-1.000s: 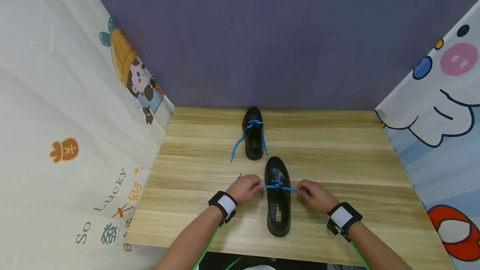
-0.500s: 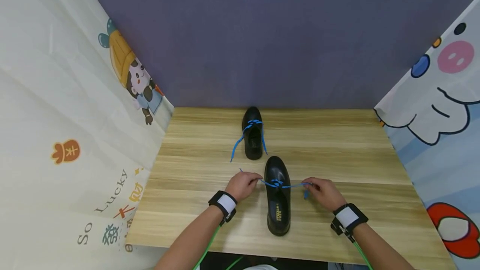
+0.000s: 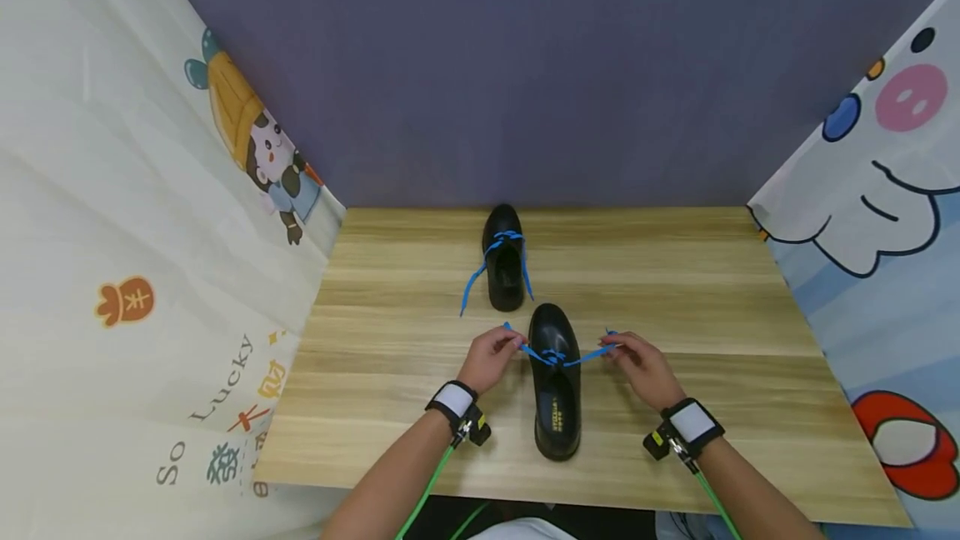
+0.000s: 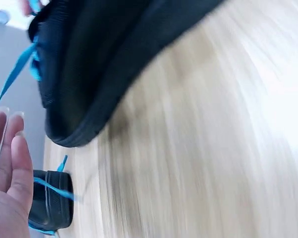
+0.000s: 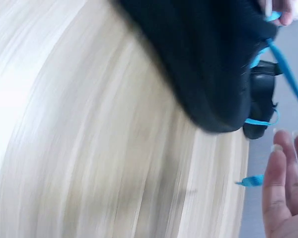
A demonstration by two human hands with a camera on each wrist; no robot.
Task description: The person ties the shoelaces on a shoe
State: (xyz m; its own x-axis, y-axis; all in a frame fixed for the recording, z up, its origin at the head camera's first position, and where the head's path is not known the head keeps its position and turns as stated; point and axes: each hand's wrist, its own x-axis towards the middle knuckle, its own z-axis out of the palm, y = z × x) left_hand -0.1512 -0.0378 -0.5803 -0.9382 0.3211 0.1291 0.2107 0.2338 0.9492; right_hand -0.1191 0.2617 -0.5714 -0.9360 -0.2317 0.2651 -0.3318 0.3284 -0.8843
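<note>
Head view: left hand (image 3: 489,359) and right hand (image 3: 645,372), fingertips pinched together, each hold one side of the lace (image 3: 588,356) on the near shoe (image 3: 557,407); far shoe (image 3: 505,273) stands slightly left.

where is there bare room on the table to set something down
The table is bare between the far shoe and the right cloth. Another patch lies between the far lace and the left cloth. It is crowded around the near shoe, where the near lace runs to the left grip and right grip.
</note>
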